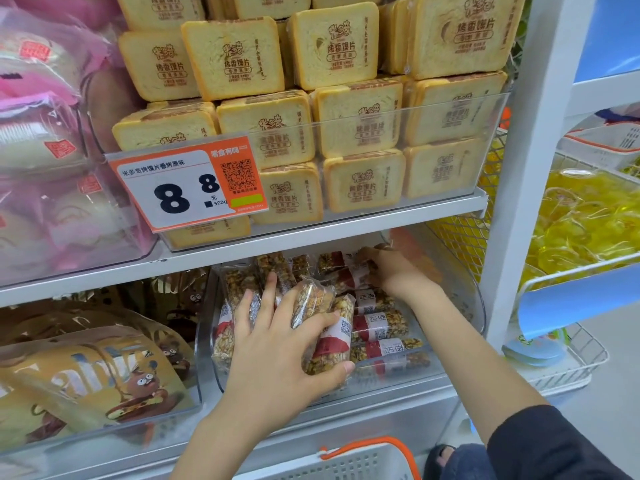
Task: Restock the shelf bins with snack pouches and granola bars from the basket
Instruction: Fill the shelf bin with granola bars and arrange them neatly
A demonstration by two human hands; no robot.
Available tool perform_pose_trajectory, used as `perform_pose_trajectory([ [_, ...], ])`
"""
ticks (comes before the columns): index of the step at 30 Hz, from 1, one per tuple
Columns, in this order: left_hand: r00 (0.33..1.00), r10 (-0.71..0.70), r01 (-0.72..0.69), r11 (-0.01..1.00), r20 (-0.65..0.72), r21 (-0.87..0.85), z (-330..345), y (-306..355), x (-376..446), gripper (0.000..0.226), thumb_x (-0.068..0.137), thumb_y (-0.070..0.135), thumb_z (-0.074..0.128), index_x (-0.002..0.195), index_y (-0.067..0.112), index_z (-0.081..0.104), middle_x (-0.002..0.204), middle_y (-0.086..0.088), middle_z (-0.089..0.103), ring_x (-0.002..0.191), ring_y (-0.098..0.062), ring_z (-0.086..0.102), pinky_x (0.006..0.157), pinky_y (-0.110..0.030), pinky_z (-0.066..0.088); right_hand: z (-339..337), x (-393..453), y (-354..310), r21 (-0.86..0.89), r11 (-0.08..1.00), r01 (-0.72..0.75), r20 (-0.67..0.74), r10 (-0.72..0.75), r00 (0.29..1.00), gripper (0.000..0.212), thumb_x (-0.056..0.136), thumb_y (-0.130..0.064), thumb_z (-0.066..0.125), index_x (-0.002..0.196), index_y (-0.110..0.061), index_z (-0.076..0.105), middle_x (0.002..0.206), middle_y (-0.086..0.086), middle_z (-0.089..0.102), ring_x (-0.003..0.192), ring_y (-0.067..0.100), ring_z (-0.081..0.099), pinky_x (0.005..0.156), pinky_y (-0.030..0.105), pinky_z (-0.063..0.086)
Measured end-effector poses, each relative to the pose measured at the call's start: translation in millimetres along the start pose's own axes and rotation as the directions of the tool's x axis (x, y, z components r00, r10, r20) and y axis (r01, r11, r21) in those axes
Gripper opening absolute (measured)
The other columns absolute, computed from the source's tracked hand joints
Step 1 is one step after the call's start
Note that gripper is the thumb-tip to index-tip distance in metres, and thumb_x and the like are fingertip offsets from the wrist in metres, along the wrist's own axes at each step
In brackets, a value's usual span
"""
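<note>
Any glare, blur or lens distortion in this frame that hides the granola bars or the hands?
Head view: wide-angle bending at the edges; glare on the clear bin front; pink bags at left are blurred; granola bars, left hand and right hand stay sharp and evenly lit.

I see the way into the clear bin (460, 303) running through the low gap under the white shelf board (311, 237), which caps the bin close above the granola bars (377, 323). My left hand (277, 348) fills the front left of that gap, gripping a bundle of bars, and my right hand (391, 271) takes the back right corner. Bars lie packed across the middle and left, so the only loose room I see is along the right wall. The white upright (519, 168) closes off the right side, and the brown snack pouches (86, 368) crowd the neighbouring bin on the left. The basket (363, 459) sits below the shelf front
</note>
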State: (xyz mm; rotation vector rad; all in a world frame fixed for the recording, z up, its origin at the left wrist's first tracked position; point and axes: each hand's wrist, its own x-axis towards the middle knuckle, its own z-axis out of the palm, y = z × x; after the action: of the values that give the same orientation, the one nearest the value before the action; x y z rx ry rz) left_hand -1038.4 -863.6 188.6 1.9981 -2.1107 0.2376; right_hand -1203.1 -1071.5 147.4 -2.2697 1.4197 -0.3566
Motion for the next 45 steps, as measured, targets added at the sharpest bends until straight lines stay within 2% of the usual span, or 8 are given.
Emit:
perform_pose_trajectory([
  [8, 1.000, -0.007, 0.007, 1.000, -0.003, 0.018, 0.6, 1.3, -0.1, 0.054, 0.073, 0.080, 0.035, 0.115, 0.052, 0.053, 0.139, -0.008, 0.050, 0.140, -0.034, 0.025, 0.111, -0.048, 0.004, 7.8, 3.4, -1.2, -0.175, 0.984, -0.018, -0.024, 0.014, 1.000, 0.051, 0.088, -0.008, 0.056, 0.133, -0.023, 0.038, 0.127, 0.011, 0.043, 0.105, 0.033, 0.056, 0.080, 0.040, 0.052],
  [15, 1.000, -0.009, 0.009, 1.000, -0.004, 0.014, 0.4, 1.6, -1.0, 0.055, 0.073, 0.081, 0.032, 0.115, 0.052, 0.054, 0.138, -0.008, 0.051, 0.141, -0.034, 0.025, 0.112, -0.048, 0.004, -14.4, -34.3, -25.7, 0.195, 0.977, 0.088, -0.160, -0.057, 0.985, 0.032, 0.089, -0.023, 0.062, 0.119, -0.022, 0.050, 0.123, 0.005, 0.055, 0.108, 0.027, 0.057, 0.081, 0.037, 0.053],
  [21, 1.000, -0.003, 0.003, 0.999, 0.003, 0.044, -0.3, 1.9, 0.2, 0.066, 0.073, 0.086, 0.019, 0.117, 0.051, 0.054, 0.136, -0.010, 0.053, 0.138, -0.036, 0.030, 0.110, -0.049, 0.009, -13.6, -78.9, -61.9, 0.664, 0.680, -0.310, 0.478, -0.068, 0.876, 0.051, 0.095, -0.051, 0.046, 0.131, -0.015, 0.047, 0.110, 0.011, 0.064, 0.069, 0.018, 0.068, 0.057, 0.026, 0.054],
  [27, 0.999, 0.004, -0.004, 1.000, 0.054, 0.003, -5.3, 1.4, -0.6, 0.081, 0.066, 0.095, 0.015, 0.125, 0.052, 0.049, 0.139, -0.011, 0.049, 0.141, -0.036, 0.024, 0.111, -0.050, 0.005, -16.5, -86.5, -56.5, 0.752, 0.523, -0.401, 0.450, 0.037, 0.892, 0.026, 0.091, -0.025, 0.061, 0.113, -0.011, 0.060, 0.095, 0.010, 0.065, 0.069, 0.017, 0.061, 0.053, 0.022, 0.053],
  [31, 0.999, 0.010, -0.011, 1.000, 0.031, 0.009, -9.0, 0.6, -2.7, 0.085, 0.064, 0.092, -0.005, 0.134, 0.059, 0.031, 0.155, -0.007, 0.025, 0.146, -0.028, -0.004, 0.114, -0.047, -0.010, -49.0, -84.1, -37.3, 0.847, 0.424, -0.321, 0.169, 0.358, 0.918, 0.018, 0.088, -0.011, 0.063, 0.099, -0.008, 0.048, 0.097, 0.011, 0.062, 0.081, 0.020, 0.067, 0.064, 0.029, 0.060],
  [36, 0.999, 0.000, -0.002, 0.999, 0.045, 0.035, -4.7, 0.7, -1.0, 0.065, 0.077, 0.084, 0.013, 0.125, 0.055, 0.045, 0.143, -0.010, 0.045, 0.143, -0.033, 0.017, 0.113, -0.048, 0.002, -50.8, -71.6, -14.9, 0.681, 0.693, -0.236, -0.129, 0.431, 0.893, 0.027, 0.085, -0.006, 0.062, 0.109, -0.009, 0.051, 0.105, 0.010, 0.057, 0.099, 0.034, 0.062, 0.079, 0.047, 0.058],
  [41, 1.000, 0.003, -0.004, 0.998, 0.012, 0.069, -1.1, -0.1, -0.4, 0.058, 0.078, 0.081, 0.022, 0.123, 0.054, 0.047, 0.139, -0.011, 0.050, 0.141, -0.035, 0.025, 0.111, -0.048, 0.006, -35.1, -49.8, -18.3, 0.756, 0.545, -0.363, 0.055, 0.499, 0.865, 0.041, 0.091, -0.002, 0.057, 0.127, -0.010, 0.039, 0.124, 0.010, 0.049, 0.114, 0.033, 0.055, 0.072, 0.033, 0.058],
  [45, 1.000, 0.006, -0.006, 0.998, -0.002, 0.060, 0.4, -1.5, -0.9, 0.057, 0.078, 0.080, 0.025, 0.124, 0.054, 0.046, 0.139, -0.011, 0.050, 0.140, -0.035, 0.025, 0.111, -0.049, 0.006, -15.5, -36.8, -15.3, 0.543, 0.682, -0.490, 0.183, 0.473, 0.862, 0.046, 0.092, -0.006, 0.057, 0.133, -0.007, 0.038, 0.121, 0.014, 0.054, 0.105, 0.031, 0.062, 0.063, 0.032, 0.060],
])
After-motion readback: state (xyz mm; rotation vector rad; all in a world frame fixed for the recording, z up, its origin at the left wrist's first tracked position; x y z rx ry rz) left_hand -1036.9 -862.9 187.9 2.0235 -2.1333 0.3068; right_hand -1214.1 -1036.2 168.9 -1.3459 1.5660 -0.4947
